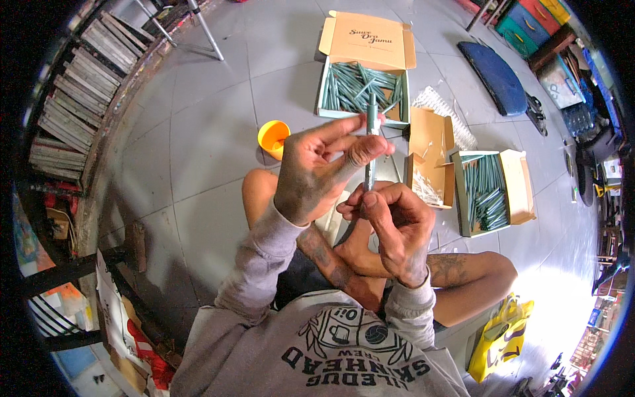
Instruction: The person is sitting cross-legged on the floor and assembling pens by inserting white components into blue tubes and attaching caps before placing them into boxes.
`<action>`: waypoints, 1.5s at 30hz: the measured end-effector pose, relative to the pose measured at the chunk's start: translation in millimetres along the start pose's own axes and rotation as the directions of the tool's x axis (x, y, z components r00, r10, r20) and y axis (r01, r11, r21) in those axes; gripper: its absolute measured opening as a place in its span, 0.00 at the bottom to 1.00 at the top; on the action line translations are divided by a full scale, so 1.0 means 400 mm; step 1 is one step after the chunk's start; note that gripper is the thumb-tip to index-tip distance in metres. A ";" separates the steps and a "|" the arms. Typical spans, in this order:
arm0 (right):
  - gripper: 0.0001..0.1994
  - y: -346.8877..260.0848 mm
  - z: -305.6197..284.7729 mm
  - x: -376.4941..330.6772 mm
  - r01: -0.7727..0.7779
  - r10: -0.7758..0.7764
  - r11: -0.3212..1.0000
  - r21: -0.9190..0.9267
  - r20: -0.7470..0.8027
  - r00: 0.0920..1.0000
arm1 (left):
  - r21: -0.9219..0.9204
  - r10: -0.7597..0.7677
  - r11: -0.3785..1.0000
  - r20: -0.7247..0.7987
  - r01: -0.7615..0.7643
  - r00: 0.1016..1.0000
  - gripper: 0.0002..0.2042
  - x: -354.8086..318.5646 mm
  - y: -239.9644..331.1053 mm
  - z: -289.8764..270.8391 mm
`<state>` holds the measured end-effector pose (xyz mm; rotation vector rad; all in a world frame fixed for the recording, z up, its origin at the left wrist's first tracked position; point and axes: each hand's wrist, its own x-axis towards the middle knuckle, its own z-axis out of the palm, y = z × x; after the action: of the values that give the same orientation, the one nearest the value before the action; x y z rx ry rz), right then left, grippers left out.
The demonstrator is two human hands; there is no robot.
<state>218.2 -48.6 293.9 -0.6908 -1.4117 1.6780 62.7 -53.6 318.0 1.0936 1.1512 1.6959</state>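
Note:
A slim dark green pen (372, 109), with a pale section along it, stands nearly upright in front of me. My left hand (307, 165) closes its thumb and fingers on the upper part. Lower down, my right hand (402, 228) pinches the bottom end between thumb and fingers. Just beyond the hands lies an open cardboard box (337, 43) filled with similar green pens (357, 86). To its right, a smaller open box (430, 132) contains thin white pieces (426, 185). Another open box (519, 185) at the right holds more green pens (486, 195).
An orange cup (271, 139) stands left of the pen box on the grey tiled floor (205, 126). Behind the small box lies white ribbed material (456, 119). A blue padded seat (493, 79) is at the far right, and a yellow bag (506, 337) lies near right. Stacked grey slabs (76, 99) line the left.

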 end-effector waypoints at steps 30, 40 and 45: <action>0.06 -0.047 -0.004 -0.031 -0.008 0.003 0.998 0.063 0.086 0.996 | 0.478 0.345 0.817 0.044 -0.323 0.938 0.12 -0.082 -0.004 -0.004; 0.05 -0.057 -0.004 -0.043 -0.009 0.005 0.999 0.040 0.100 0.995 | 0.237 0.238 0.950 -0.117 -0.205 0.964 0.12 -0.079 0.013 0.019; 0.05 -0.054 0.004 -0.046 0.016 -0.021 0.999 0.046 0.100 0.995 | 0.280 0.210 0.943 -0.079 -0.180 0.974 0.13 -0.069 0.021 0.000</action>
<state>231.6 -64.4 313.3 -0.5734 -1.4405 1.7458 69.9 -81.3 320.0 1.3356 1.4157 1.8040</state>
